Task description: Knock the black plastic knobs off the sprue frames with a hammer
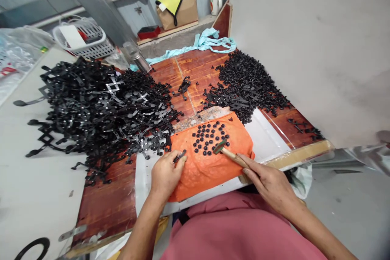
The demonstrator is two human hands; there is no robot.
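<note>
My right hand (268, 180) is closed around the wooden handle of a small hammer (233, 157). The hammer's head rests over or just above several round black pieces (210, 136) set out on an orange cloth-covered block (201, 174). At the block's left edge, my left hand (167, 172) pinches a small black metal strip (179, 156) between thumb and fingers. To its left lies a large heap of black crisscross linkages (103, 105). Beyond the block, on the right, is a pile of small black parts (246, 81).
A white basket (91, 50) and a clear bottle (137, 57) stand at the back left. Light blue cloth strips (201, 43) lie along the table's rear. A cardboard box (179, 12) and a mug (216, 2) sit on a ledge. A grey panel (304, 48) borders the right side.
</note>
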